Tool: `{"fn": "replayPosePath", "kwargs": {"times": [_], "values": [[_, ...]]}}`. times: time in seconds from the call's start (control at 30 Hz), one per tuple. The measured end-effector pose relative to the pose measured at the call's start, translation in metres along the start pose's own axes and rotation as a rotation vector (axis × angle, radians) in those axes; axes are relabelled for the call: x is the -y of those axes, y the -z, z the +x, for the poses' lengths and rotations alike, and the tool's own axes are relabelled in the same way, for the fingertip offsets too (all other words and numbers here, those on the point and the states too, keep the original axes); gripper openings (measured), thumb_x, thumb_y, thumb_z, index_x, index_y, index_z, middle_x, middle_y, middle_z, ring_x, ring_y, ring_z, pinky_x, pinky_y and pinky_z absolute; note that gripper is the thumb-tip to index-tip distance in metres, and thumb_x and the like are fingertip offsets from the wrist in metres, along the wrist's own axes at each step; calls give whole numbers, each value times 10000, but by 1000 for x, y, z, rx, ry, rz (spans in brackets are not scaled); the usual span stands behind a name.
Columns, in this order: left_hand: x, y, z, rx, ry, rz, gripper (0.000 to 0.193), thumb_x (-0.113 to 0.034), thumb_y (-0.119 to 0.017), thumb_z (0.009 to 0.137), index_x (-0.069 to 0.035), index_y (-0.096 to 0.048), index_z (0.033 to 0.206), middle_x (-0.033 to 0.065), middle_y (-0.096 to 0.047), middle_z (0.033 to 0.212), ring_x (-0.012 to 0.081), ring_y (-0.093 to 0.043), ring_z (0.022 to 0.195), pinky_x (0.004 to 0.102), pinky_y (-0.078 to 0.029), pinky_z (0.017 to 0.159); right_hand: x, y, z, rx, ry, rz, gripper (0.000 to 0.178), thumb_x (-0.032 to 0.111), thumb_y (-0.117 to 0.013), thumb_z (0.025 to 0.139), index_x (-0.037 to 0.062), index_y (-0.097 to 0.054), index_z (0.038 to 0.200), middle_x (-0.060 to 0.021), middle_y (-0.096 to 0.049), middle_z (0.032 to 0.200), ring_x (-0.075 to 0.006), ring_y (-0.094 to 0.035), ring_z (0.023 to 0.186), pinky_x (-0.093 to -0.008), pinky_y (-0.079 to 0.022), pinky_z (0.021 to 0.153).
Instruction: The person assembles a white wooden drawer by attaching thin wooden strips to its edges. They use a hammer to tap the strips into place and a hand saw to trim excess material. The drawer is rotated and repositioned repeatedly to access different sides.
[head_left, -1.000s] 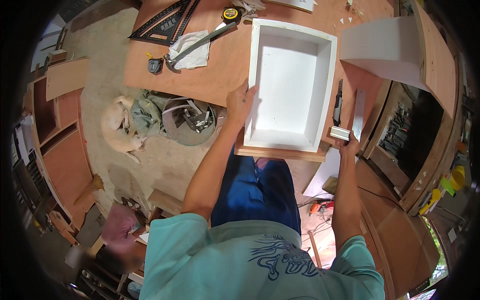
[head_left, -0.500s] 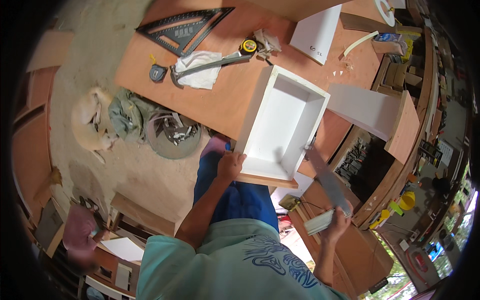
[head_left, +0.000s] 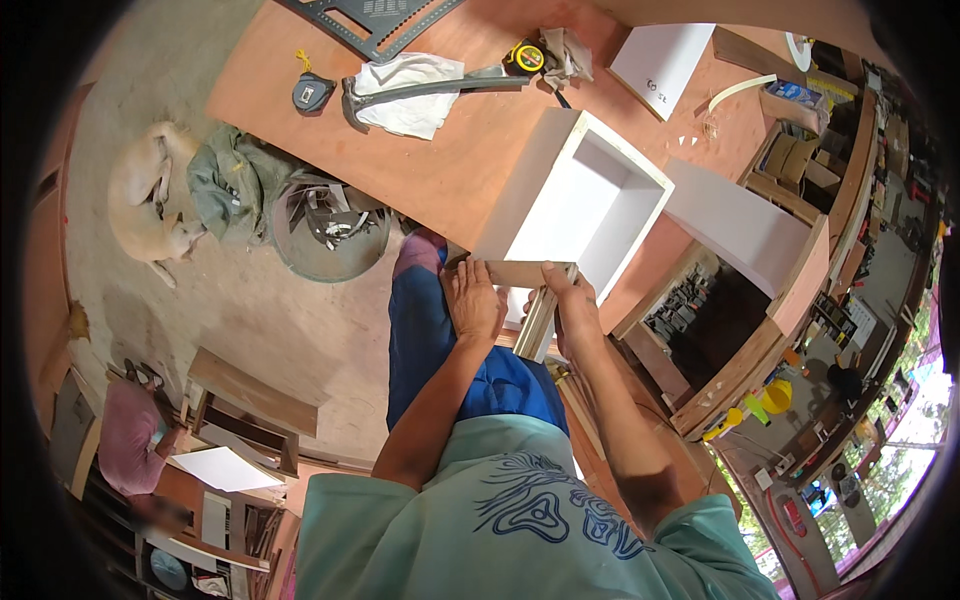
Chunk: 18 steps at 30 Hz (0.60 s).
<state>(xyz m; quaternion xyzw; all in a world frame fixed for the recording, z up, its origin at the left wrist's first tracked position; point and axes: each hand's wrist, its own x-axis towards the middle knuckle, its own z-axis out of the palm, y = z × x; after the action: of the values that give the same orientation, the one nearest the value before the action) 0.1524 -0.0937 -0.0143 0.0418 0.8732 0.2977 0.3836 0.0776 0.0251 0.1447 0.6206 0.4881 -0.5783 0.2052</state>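
Observation:
A white drawer box (head_left: 535,175) rests on the workbench in front of me, its open side up and its near edge close to my lap. Over that near edge lies a metal try square (head_left: 540,325), its blade reaching leftward across the box and its ridged stock pointing back at me. My right hand (head_left: 572,305) is closed around the stock near the square's corner. At the box's near left corner, my left hand (head_left: 475,305) is closed on the box, fingertips by the blade's end. The underside of its grip is hidden.
On the workbench (head_left: 400,185) lie a hammer (head_left: 430,92) on a white cloth, two tape measures (head_left: 313,92), a black speed square (head_left: 385,25) and a white board (head_left: 662,65). A scrap tub (head_left: 330,265) and a dog (head_left: 150,200) are on the floor. Another person (head_left: 135,440) sits lower left.
My right hand has brought the try square from the right side onto the box's near edge. My left hand has shifted slightly up at the corner. The view has shifted.

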Motion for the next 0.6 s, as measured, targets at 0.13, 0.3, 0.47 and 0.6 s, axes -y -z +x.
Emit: {"fn": "replayPosePath", "kwargs": {"times": [0.13,0.3,0.47,0.6], "values": [[-11,4,5,-28,-65,21,602,-200,-633,867,80,-429,1360,275,-461,1433,379,-445,1338,437,-359,1112,-26,0,-1,18,270,-183,254,182,-536,997,4,-445,1154,-115,-566,846,-193,-621,627,-326,-541,490],[-11,-4,31,94,-30,-48,582,-116,-602,854,107,-414,1357,302,-469,1411,397,-527,1254,419,-453,1024,1,-12,11,-49,184,-180,193,133,-450,992,-9,-424,1120,-142,-592,864,-191,-597,571,-323,-519,444],[-36,18,44,209,76,-87,559,-42,-653,794,122,-440,1284,298,-530,1288,413,-573,1153,433,-484,985,48,-14,39,-36,67,-204,187,60,-467,922,-33,-437,1081,-153,-595,851,-203,-593,562,-346,-529,443],[-32,-3,51,120,74,-97,496,-15,-654,773,112,-465,1214,262,-566,1145,398,-597,1072,437,-508,945,75,-12,68,5,8,-240,203,42,-466,884,-50,-449,1065,-158,-598,830,-208,-595,559,-363,-543,442]]}}
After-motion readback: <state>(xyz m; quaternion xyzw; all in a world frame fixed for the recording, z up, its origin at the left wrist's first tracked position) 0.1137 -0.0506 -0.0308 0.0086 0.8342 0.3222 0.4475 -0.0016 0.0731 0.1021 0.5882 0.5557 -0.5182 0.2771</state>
